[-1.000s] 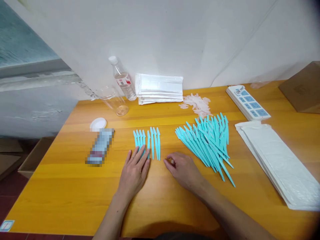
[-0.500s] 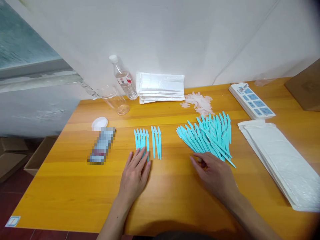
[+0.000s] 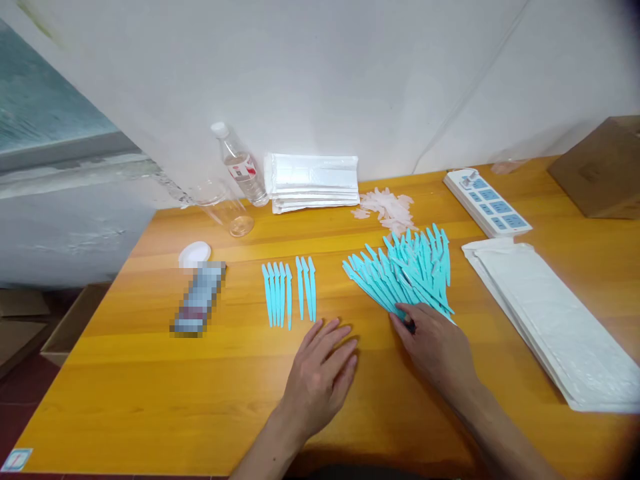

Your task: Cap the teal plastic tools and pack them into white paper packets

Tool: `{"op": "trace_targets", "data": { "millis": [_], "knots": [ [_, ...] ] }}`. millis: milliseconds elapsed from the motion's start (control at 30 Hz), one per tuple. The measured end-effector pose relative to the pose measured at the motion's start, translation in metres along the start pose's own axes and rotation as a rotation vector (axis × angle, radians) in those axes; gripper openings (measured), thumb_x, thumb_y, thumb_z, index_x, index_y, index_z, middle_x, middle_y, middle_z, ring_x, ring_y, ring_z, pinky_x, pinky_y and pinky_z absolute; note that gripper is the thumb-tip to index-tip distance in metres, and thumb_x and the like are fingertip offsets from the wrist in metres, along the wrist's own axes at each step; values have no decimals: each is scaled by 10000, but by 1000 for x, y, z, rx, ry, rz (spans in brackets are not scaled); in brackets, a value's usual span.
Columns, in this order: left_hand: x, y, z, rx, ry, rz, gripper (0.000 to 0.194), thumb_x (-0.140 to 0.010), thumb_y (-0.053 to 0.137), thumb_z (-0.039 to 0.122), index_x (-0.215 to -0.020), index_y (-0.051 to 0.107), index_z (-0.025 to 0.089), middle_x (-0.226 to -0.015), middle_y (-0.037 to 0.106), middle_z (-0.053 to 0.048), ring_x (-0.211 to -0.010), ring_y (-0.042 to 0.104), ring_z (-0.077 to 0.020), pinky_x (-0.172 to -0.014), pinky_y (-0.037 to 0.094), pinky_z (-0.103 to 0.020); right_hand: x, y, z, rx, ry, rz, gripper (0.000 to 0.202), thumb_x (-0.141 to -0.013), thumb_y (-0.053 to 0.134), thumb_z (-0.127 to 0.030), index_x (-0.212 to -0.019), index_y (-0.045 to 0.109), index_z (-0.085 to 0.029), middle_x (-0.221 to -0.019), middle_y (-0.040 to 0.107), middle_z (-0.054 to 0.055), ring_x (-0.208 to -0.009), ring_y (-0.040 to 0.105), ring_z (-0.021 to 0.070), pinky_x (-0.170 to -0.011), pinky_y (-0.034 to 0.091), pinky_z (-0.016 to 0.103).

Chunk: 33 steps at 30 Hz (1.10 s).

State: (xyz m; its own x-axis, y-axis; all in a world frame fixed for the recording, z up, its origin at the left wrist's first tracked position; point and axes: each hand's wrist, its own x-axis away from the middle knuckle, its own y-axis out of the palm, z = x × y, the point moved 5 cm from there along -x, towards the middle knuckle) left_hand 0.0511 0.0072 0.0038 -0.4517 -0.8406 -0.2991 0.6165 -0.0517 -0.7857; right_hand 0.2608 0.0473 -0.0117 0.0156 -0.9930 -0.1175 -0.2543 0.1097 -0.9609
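Note:
My left hand (image 3: 320, 377) hovers low over the table with its fingers stretched out and apart, holding nothing. Just beyond its fingertips lie two small groups of slim teal eyebrow razors, a left group (image 3: 277, 295) and a right group (image 3: 307, 288) of three, lined up side by side. My right hand (image 3: 437, 343) is at the near edge of a loose heap of the same teal razors (image 3: 415, 267). Its thumb and forefinger are closed at the lower end of one razor; the other fingers curl underneath, mostly hidden.
Pale translucent pieces (image 3: 387, 208) lie behind the heap. White packets (image 3: 315, 180), a bottle (image 3: 243, 170) and a clear jar (image 3: 235, 220) stand along the wall. Left are a white lid (image 3: 195, 254) and a blurred-out phone-like object (image 3: 200, 300). Right are a power strip (image 3: 487, 203), white packages (image 3: 550, 320) and a carton (image 3: 600, 167).
My left hand has left the left group of razors and moved right and nearer to me. My right hand has closed in on the heap's near edge. The view has shifted slightly.

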Motion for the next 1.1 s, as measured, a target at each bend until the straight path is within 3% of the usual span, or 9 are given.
{"op": "trace_targets", "data": {
  "millis": [200, 367, 433, 533, 667, 767, 833, 967, 1100],
  "knots": [
    [-5, -4, -3, 60, -17, 21, 376, -875, 599, 119, -1223, 646, 256, -1227, 682, -87, -1223, 580, -234, -1111, 409, -489, -2, -3, 2, -22, 34, -55, 271, -969, 486, -326, -904, 728, -224, -810, 699, 34, -724, 660, 215, -617, 377, 304],
    [-10, -14, -16, 110, -59, 80, 373, -869, 609, 118, -1204, 670, 270, -1197, 688, -88, -1196, 593, -242, -1066, 445, -474, -1, -11, 2, -151, 44, 16, 245, -957, 494, -311, -879, 701, -207, -760, 661, 34, -709, 625, 199, -646, 393, 299],
    [-16, -19, -23, 162, -122, 101, 344, -875, 617, 152, -1187, 690, 278, -1200, 689, -85, -1172, 610, -240, -1040, 468, -445, -1, -19, 1, -229, 46, 60, 240, -957, 497, -324, -881, 687, -199, -750, 641, 35, -709, 608, 192, -668, 405, 299],
    [-34, -28, -40, 319, -348, 116, 263, -906, 608, 265, -1146, 715, 260, -1156, 713, -85, -1041, 672, -220, -931, 531, -376, -2, -29, -1, -395, 63, 84, 224, -951, 512, -342, -884, 672, -199, -827, 648, 54, -774, 605, 195, -734, 427, 308],
    [-75, -43, -73, 530, -578, 174, 384, -897, 607, 440, -1175, 687, 188, -1008, 752, -88, -857, 706, -199, -759, 565, -306, -1, -18, 1, -867, 231, -149, 236, -945, 512, -427, -913, 604, -211, -849, 652, 50, -758, 601, 179, -695, 457, 292],
    [-127, -49, -95, 390, -479, 209, 406, -891, 600, 470, -1149, 696, 172, -982, 752, -80, -814, 695, -185, -740, 547, -287, 3, -4, -1, -1150, 320, -327, 279, -940, 489, -475, -979, 557, -207, -748, 573, -1, -665, 535, 147, -607, 429, 256],
    [-170, -38, -101, 216, -318, 148, 366, -915, 566, 434, -1118, 714, 167, -1041, 742, -85, -812, 687, -174, -761, 536, -284, 5, 1, -2, -1168, 337, -407, 307, -936, 477, -475, -1040, 568, -201, -675, 462, -44, -592, 432, 126, -545, 358, 235],
    [-246, 15, -92, -89, -6, -130, 283, -943, 516, 303, -1071, 747, 201, -1108, 725, -72, -942, 673, -191, -866, 498, -297, 10, 3, 0, -1108, 364, -494, 384, -943, 418, -474, -1134, 607, -200, -632, 320, -61, -558, 297, 125, -512, 259, 240],
    [-290, 58, -75, -149, 69, -221, 225, -898, 571, 277, -1008, 765, 242, -1117, 705, -69, -1016, 647, -229, -884, 470, -322, 13, -2, 1, -1092, 356, -515, 434, -937, 409, -491, -1150, 630, -185, -659, 329, -49, -588, 294, 129, -545, 270, 246]
  ]
}}
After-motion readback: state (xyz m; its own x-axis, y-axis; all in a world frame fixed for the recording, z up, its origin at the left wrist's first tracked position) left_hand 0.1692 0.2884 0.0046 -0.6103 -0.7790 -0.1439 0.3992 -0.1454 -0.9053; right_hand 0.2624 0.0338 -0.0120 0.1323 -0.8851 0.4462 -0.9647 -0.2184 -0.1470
